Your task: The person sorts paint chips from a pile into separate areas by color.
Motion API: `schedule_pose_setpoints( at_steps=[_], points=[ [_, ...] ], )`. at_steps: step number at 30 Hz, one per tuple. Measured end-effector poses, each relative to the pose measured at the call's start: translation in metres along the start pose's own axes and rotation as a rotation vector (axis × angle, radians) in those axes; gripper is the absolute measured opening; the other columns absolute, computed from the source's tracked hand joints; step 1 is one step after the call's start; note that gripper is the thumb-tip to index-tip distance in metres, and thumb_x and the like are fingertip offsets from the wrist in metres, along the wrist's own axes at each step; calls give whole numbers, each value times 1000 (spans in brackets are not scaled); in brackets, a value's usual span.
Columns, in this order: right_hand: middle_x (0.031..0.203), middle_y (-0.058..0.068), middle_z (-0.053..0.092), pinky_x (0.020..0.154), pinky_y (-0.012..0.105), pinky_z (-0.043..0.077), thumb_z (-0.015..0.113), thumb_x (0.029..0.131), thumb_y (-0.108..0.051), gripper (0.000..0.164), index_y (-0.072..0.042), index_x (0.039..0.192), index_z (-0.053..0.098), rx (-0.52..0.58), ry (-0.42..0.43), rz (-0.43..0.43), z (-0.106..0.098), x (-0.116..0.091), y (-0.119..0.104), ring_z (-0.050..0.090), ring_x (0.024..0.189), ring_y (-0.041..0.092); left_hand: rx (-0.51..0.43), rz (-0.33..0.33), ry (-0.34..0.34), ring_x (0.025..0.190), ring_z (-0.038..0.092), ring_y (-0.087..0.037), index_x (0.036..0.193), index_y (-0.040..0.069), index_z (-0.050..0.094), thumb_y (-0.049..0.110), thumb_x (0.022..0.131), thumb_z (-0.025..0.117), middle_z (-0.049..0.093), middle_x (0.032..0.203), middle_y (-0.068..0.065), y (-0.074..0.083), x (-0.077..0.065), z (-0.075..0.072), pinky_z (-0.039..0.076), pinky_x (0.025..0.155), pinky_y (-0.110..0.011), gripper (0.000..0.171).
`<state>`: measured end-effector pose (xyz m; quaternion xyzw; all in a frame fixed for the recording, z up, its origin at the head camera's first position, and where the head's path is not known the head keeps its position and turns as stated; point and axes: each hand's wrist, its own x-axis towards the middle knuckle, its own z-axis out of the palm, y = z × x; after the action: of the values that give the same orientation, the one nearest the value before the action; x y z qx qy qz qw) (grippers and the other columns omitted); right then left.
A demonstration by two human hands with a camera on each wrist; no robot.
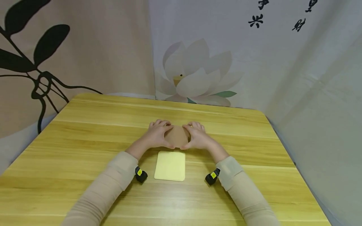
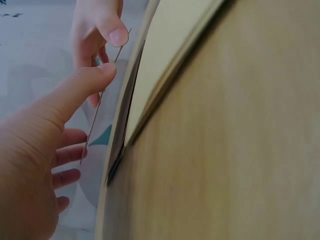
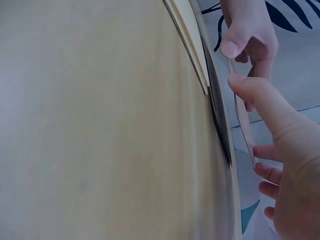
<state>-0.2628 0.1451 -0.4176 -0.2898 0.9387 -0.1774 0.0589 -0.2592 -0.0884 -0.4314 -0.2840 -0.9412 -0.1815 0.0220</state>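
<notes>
Both hands hold a thin brown card (image 1: 176, 137) between them, just beyond a pale yellow square pad of sheets (image 1: 170, 166). My left hand (image 1: 156, 136) grips the card's left side, thumb on the near edge and fingers on the far edge. On the opposite side, my right hand (image 1: 197, 137) grips it the same way. Seen nearly edge-on, the card (image 2: 96, 116) is a slim line raised off the table in the left wrist view. The right wrist view also shows the card (image 3: 242, 115) between thumb and fingertips. Its underside is hidden in the head view.
The yellow pad has rounded corners and lies flat on the wooden table (image 1: 85, 163). White curtains (image 1: 319, 78) with printed flowers and lettering hang behind the table and on its right. A small black camera (image 1: 141, 175) sits at the left wrist, another camera (image 1: 212, 177) at the right.
</notes>
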Motion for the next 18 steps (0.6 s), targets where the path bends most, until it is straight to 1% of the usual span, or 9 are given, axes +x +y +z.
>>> schedule_pose_setpoints(
  at_steps=[4,11,15,18],
  points=[
    [138,13,34,105,50,16,80,68,-54,100,-7,145,39,-19,-22,-6,2,7,-1,23,131,31,6,-25,-19,123,34,-29,137,8,53,62,64,78,45,139,-9,-5,-1,0,27,92,-48,94],
    [136,11,35,104,48,19,78,70,-56,98,-8,145,40,-68,-55,-5,10,16,0,26,128,29,31,-43,-57,122,36,-29,138,8,52,66,65,76,45,139,-9,-9,-3,1,28,91,-47,96],
    [136,10,35,104,47,19,77,70,-57,99,-8,146,39,-72,-63,-8,13,17,2,26,128,28,36,-57,-77,122,35,-29,139,8,51,67,65,75,43,140,-9,-9,-4,2,28,91,-46,98],
    [136,11,35,104,47,18,78,70,-57,99,-8,146,39,-64,-65,-12,14,18,2,26,128,29,18,-67,-88,123,35,-30,140,7,50,66,66,75,42,141,-10,-9,-5,2,28,92,-47,98]
  ],
)
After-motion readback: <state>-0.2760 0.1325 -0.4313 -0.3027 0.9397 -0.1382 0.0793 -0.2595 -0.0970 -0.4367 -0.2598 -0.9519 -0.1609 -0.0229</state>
